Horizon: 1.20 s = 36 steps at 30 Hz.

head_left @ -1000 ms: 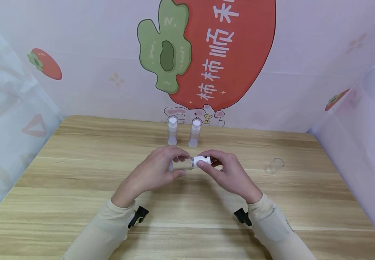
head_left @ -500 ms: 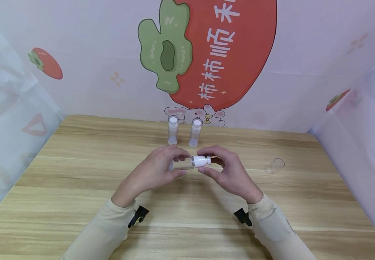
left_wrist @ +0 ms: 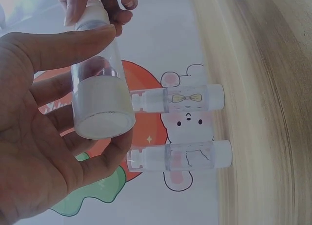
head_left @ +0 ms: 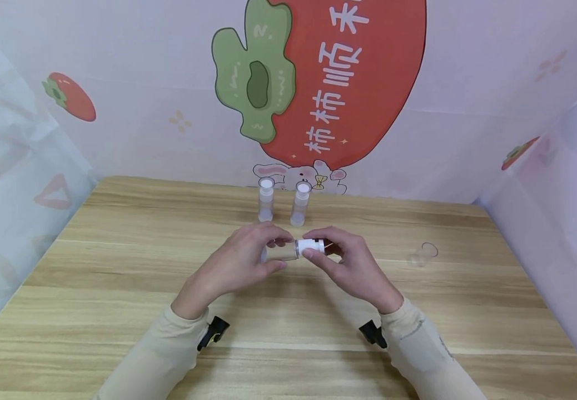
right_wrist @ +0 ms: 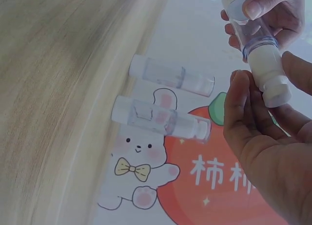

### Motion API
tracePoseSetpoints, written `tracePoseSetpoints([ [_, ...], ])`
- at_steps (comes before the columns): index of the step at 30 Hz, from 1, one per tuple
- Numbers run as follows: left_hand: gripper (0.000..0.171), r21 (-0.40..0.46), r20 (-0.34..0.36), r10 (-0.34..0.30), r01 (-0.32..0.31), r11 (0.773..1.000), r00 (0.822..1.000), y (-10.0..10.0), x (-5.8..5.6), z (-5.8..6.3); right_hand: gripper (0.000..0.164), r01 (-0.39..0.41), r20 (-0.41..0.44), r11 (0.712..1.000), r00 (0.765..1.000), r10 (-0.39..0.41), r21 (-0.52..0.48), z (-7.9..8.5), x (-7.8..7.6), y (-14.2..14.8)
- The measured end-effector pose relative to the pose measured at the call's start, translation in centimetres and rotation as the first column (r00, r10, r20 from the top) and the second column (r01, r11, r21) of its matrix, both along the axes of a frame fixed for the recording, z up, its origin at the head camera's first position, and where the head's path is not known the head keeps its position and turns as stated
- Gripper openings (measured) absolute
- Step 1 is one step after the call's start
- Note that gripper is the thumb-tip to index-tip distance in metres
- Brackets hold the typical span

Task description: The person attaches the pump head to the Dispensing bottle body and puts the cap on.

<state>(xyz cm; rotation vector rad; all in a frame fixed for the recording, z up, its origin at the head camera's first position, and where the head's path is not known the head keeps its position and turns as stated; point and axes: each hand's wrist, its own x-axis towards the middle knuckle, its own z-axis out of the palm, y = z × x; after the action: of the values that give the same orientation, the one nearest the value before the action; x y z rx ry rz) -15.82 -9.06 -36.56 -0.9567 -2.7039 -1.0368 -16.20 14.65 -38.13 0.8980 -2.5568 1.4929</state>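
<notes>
A clear pump bottle (left_wrist: 103,105) with a white base lies sideways in the air between the two hands in the head view. My left hand (head_left: 242,262) grips its see-through body, thumb on the near side and fingers curled round the far side. The white pump head (right_wrist: 265,64) points right. My right hand (head_left: 352,268) pinches this white part between thumb and fingers, with the thumb across its near face in the head view. The right wrist view shows the ribbed clear collar between bottle and pump.
Two similar clear bottles, one on the left (head_left: 265,203) and one on the right (head_left: 300,206), stand upright with caps on at the back of the wooden table (head_left: 118,311). A transparent cap (head_left: 420,258) lies at the right. A printed cloth (head_left: 158,66) rises behind the table.
The right thumb and fingers spread off the white pump head half a second ago and have closed on it again. The left hand and the bottle stay in place.
</notes>
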Motion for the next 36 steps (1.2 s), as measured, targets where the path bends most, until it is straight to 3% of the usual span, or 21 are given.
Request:
tracePoseSetpoints([
  [8, 0.035, 0.005, -0.008, -0.004, 0.004, 1.000, 1.000, 0.12, 0.01, 0.08, 0.018, 0.044, 0.050, 0.998, 0.998, -0.046, 0.040, -0.09, -0.11, -0.07],
  [13, 0.036, 0.004, -0.012, -0.005, 0.005, 1.000, 1.000, 0.10, -0.01, 0.06, 0.026, 0.051, 0.053, 0.997, 0.997, -0.054, 0.060, 0.07, -0.16, 0.09],
  [21, 0.035, 0.014, -0.002, 0.002, -0.002, 1.000, 1.000, 0.03, -0.03, 0.06, 0.044, -0.038, 0.024, 0.999, 0.999, 0.038, -0.023, 0.26, -0.28, 0.46],
  [28, 0.035, 0.010, -0.003, 0.009, -0.009, 1.000, 1.000, 0.04, 0.03, 0.19, 0.037, -0.067, -0.005, 0.996, 0.998, 0.067, -0.056, 0.25, -0.33, 0.48],
  [36, 0.036, -0.004, 0.005, 0.027, -0.027, 1.000, 1.000, 0.17, 0.14, 0.29, 0.028, -0.026, 0.022, 0.999, 0.999, 0.026, -0.020, 0.27, -0.25, 0.40],
])
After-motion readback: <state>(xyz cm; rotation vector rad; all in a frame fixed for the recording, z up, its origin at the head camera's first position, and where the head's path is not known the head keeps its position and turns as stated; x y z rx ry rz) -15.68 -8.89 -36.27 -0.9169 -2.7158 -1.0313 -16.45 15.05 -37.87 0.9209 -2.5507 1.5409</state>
